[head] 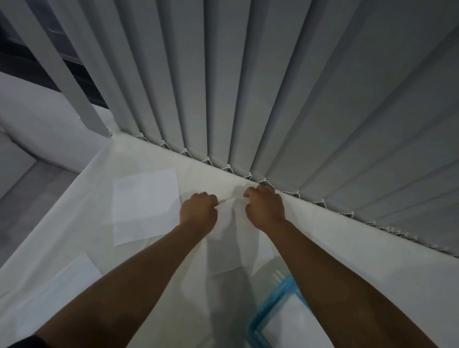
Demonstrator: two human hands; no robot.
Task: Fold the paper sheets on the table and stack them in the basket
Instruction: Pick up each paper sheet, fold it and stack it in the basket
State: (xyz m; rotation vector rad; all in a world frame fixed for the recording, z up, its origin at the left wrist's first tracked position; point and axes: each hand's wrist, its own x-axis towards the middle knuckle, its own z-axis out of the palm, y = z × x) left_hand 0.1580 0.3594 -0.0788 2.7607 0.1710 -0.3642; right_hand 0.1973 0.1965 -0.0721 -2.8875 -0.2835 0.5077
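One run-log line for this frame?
stage: folding | left hand + right hand: pinching sheet | flat sheets waiting | basket: holds paper

Matt white paper sheet (pixel 145 193) — glossy blue plastic basket (pixel 272 304) — cloth-covered table (pixel 381 272).

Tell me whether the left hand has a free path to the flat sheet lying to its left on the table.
Probably yes. The flat sheet lies right beside the left hand with only bare table between, but that hand is pinching the sheet being folded and would have to let go first.

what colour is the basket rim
Light blue; the basket shows at the lower right of the head view, with white paper inside.
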